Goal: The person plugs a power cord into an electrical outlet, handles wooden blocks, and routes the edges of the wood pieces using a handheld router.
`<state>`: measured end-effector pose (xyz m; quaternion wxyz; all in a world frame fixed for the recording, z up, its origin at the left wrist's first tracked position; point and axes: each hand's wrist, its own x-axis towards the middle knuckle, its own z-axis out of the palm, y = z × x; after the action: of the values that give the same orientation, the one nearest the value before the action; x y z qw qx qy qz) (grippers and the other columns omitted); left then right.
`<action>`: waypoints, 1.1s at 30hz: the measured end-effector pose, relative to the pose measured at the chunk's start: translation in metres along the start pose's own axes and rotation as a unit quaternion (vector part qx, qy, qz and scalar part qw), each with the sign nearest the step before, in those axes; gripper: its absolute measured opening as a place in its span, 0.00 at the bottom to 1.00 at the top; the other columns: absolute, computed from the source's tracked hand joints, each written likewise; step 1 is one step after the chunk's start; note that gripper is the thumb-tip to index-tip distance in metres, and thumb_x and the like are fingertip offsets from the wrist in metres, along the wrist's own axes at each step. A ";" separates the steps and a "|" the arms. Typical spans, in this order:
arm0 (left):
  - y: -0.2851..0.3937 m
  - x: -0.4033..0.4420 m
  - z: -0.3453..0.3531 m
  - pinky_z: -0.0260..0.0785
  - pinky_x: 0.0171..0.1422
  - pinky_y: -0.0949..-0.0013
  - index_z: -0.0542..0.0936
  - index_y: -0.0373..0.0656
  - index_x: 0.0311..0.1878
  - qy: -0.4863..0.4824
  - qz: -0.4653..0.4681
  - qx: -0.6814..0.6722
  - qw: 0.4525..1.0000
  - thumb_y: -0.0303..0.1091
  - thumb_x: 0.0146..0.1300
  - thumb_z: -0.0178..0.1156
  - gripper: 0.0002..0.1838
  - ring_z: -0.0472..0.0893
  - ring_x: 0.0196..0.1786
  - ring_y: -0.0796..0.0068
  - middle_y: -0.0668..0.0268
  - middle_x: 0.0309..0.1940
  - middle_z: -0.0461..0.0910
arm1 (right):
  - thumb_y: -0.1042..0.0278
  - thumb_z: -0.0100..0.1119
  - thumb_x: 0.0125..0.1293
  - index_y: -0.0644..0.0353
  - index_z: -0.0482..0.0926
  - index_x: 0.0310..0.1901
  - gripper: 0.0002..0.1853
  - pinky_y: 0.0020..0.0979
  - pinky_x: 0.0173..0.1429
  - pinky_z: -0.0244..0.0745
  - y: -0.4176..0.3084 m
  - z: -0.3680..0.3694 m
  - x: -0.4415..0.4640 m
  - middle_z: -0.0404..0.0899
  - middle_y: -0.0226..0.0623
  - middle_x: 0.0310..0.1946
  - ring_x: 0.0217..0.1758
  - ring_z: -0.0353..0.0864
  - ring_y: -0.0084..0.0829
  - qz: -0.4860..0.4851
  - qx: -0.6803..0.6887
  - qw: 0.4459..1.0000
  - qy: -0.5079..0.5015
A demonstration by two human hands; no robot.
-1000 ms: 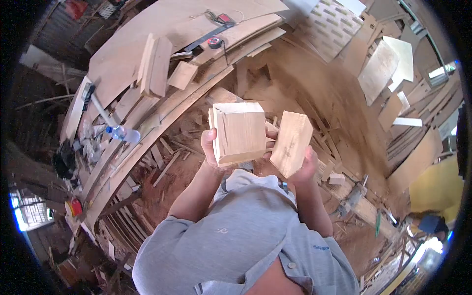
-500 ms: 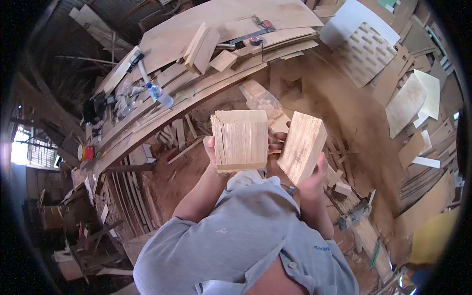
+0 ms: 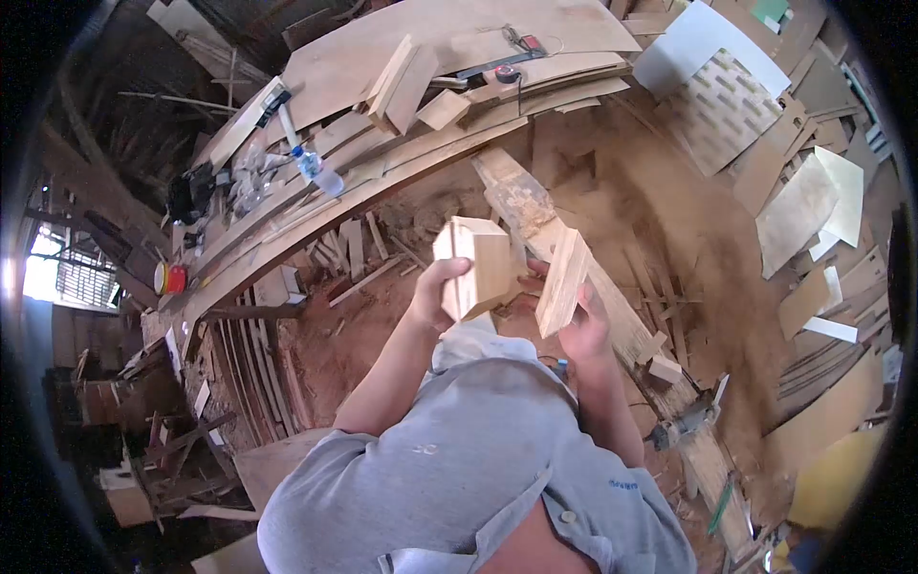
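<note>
Two wooden blocks (image 3: 493, 266) sit apart before the shirt (image 3: 459, 450): left hand (image 3: 442, 292) gripping the thicker one, right hand (image 3: 586, 327) the slimmer, its long axis running outward, far end leaning right. Beyond, one bottle (image 3: 316, 170), one tape measure (image 3: 506, 74).

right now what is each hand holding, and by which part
Left hand: bigger block, by its left side. Right hand: smaller block, across its sides.

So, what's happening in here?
Someone in a grey shirt is handling wood: the left hand grips a chunky block, the right hand a slimmer-looking piece. The two are held up side by side, not touching. Beyond them, a tape measure and a plastic bottle lie on a cluttered workbench.
</note>
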<state>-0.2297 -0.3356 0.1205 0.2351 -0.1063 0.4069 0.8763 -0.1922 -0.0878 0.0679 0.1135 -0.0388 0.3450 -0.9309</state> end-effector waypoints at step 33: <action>0.316 0.334 -0.239 0.83 0.63 0.62 0.70 0.35 0.80 0.075 0.031 0.066 0.995 0.40 0.59 0.74 0.46 0.87 0.59 0.65 0.59 0.60 0.85 | 0.46 0.77 0.72 0.61 0.92 0.53 0.24 0.38 0.49 0.82 0.176 -0.055 0.566 0.92 0.36 0.46 0.43 0.86 0.25 0.251 -0.359 0.859 0.264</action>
<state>-0.6784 -0.5855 0.0493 0.1836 -0.1436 0.4832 0.8439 -0.7179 -0.3175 -0.0917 0.2261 0.2581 0.6704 -0.6579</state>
